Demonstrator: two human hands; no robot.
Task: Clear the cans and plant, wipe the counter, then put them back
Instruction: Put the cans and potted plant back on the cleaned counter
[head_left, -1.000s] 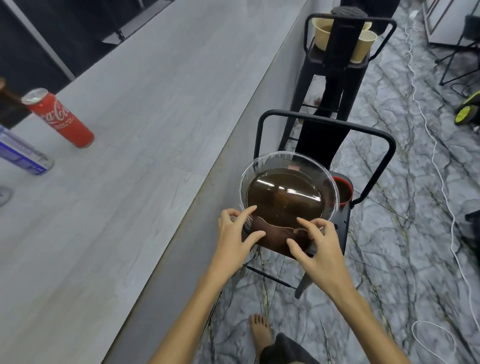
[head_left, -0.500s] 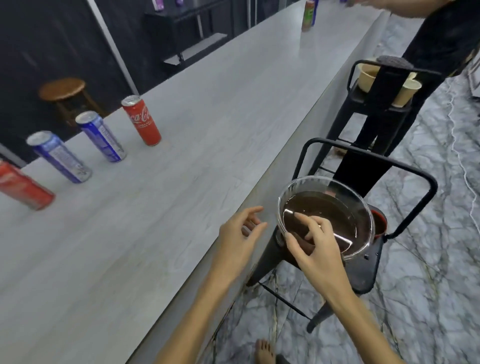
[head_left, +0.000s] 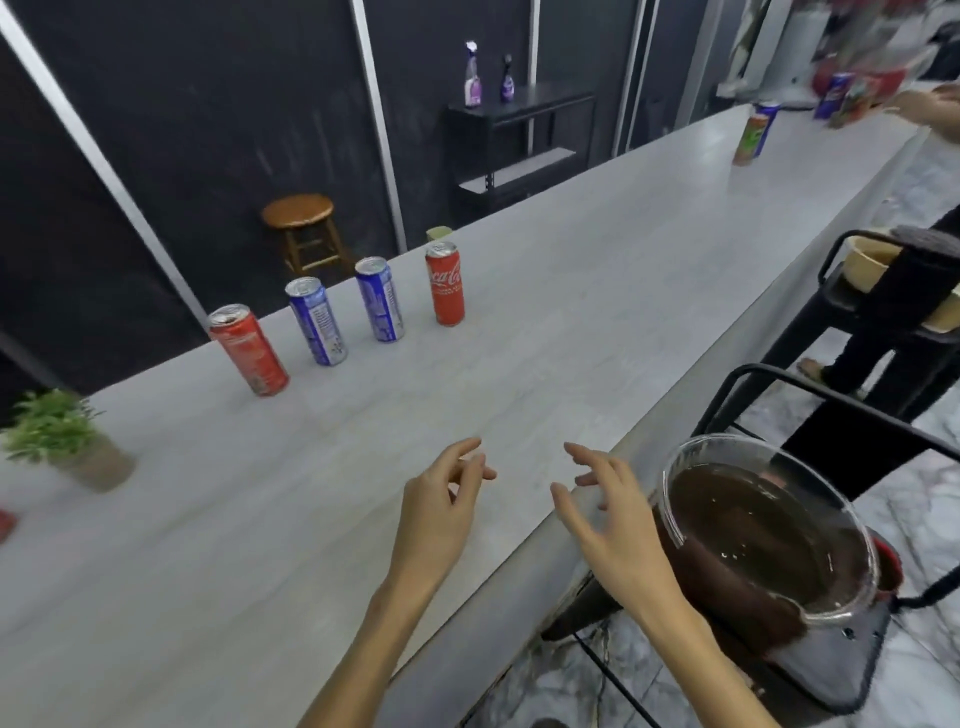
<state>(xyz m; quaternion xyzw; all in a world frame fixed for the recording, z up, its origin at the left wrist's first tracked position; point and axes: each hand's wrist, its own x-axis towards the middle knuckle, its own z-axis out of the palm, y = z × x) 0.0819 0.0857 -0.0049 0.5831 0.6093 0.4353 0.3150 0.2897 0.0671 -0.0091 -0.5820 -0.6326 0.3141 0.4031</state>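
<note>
Several cans stand in a row at the far edge of the pale counter (head_left: 571, 322): a red can (head_left: 249, 350), two blue cans (head_left: 316, 321) (head_left: 380, 300) and a red Coca-Cola can (head_left: 444, 283). A small potted plant (head_left: 67, 440) stands at the far left. My left hand (head_left: 441, 506) hovers over the counter's near part, fingers apart, holding nothing. Over the counter's near edge, my right hand (head_left: 608, 512) is also open and empty. A glass bowl (head_left: 769, 530) with a brown cloth draped in it rests on a black stool (head_left: 810, 665) at my right.
Another person's hand (head_left: 930, 106) and more cans (head_left: 750, 136) are at the counter's far right end. A second black stool (head_left: 862, 296) holding beige bowls stands beyond mine. A wooden stool (head_left: 301, 228) and a black shelf (head_left: 519, 140) are behind the counter.
Both hands left the bowl and cloth and moved left over the counter, empty. My view swung up and left, bringing the cans and plant into sight.
</note>
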